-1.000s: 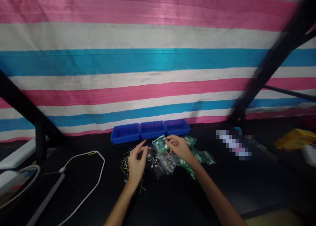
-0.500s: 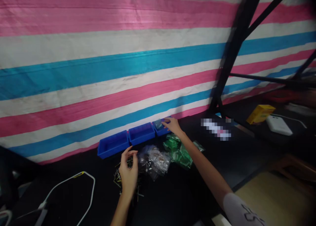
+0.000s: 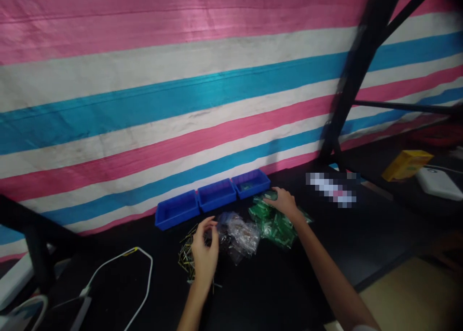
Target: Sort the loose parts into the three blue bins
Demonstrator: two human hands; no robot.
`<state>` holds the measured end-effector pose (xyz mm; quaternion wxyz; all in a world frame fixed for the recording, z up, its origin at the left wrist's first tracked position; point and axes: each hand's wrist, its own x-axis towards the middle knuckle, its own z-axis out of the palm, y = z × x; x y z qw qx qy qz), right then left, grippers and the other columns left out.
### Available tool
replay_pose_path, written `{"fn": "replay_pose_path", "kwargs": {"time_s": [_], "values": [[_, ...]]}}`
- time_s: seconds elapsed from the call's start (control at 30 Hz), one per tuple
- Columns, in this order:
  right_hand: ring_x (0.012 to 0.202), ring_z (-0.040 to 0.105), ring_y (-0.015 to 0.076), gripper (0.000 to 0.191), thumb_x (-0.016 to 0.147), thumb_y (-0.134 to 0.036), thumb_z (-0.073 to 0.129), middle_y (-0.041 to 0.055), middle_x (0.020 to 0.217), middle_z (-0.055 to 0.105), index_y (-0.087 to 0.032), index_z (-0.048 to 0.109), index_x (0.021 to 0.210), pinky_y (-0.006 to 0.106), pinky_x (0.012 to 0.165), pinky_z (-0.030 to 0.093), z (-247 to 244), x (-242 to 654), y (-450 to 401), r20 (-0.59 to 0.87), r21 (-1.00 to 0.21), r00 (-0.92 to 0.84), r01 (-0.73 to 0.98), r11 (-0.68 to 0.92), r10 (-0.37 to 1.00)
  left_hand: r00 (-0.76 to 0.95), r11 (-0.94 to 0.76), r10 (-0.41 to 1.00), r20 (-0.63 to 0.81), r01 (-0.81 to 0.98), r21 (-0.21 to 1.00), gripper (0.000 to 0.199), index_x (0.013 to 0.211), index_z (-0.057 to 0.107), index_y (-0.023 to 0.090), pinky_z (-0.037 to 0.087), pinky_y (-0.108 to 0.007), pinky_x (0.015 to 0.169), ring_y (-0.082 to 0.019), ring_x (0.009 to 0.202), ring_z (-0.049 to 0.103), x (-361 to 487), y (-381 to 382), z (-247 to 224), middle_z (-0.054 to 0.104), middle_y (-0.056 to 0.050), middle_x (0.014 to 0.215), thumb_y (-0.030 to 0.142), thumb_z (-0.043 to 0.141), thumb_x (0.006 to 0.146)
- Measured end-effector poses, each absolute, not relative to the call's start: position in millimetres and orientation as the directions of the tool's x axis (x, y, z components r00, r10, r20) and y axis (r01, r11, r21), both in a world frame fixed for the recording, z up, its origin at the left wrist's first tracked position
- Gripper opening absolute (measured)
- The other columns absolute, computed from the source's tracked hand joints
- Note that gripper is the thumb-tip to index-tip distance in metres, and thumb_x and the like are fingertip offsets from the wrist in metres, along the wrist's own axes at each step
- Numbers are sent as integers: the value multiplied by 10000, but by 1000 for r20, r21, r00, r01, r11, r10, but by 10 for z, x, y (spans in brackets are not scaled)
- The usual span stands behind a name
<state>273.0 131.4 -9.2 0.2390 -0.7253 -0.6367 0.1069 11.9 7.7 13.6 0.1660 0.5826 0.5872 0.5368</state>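
Three blue trays [image 3: 177, 217] stand end to end on the black table [image 3: 260, 297], their row running from lower left to upper right, along the striped sheet [image 3: 188, 99]. The right-hand one holds a small packet [image 3: 247, 186]. Green packets [image 3: 273, 227] lie heaped in front of it, pointing in mixed directions, with no single long axis. To their left are clear packets [image 3: 243, 234], then thin sticks [image 3: 185, 255], scattered at many angles and partly hidden by the left hand [image 3: 205, 258]. That hand's thumb and fingers curve towards each other, slightly apart, above the sticks. The right hand [image 3: 285, 204] reaches onto the green heap's far edge, fingers bent; their grip cannot be told.
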Motion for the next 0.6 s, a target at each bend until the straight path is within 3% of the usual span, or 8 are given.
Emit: {"fn": "replay_pose_path", "kwargs": {"time_s": [0.2, 0.3, 0.47, 0.6], "values": [[904, 590, 243, 418, 656, -397, 644, 70, 978, 642, -215, 595, 1029, 299, 691, 421, 13, 2727, 1219, 209, -552, 182, 833, -38, 961, -233, -261, 865, 445, 547, 795, 210, 1020, 527, 210, 410, -340, 819, -180, 861, 557, 185, 73, 83, 594, -47, 928, 215, 459, 821], [852, 612, 232, 347, 659, -441, 626, 42, 931, 669, -233, 624, 937, 271, 621, 418, 49, 2731, 1190, 202, -614, 204, 788, -38, 958, -250, -265, 865, 434, 506, 821, 197, 998, 536, 202, 414, -331, 815, -171, 848, 560, 200, 83, 56, 599, -43, 912, 203, 449, 822], [767, 629, 261, 389, 650, -550, 579, 64, 812, 688, -222, 662, 843, 288, 568, 421, -32, 2686, 1207, 156, -609, 124, 793, -3, 980, -285, -278, 867, 408, 401, 873, 187, 972, 550, 185, 436, -298, 762, -154, 786, 574, 216, 89, 35, 609, -34, 846, 197, 453, 813], [755, 633, 245, 349, 665, -512, 576, 68, 797, 686, -201, 664, 797, 301, 635, 453, -58, 2645, 1229, 312, -681, 109, 718, 142, 944, -300, -294, 857, 418, 382, 876, 188, 964, 563, 181, 432, -297, 771, -152, 794, 576, 219, 81, 32, 614, -35, 858, 191, 453, 812]]}}
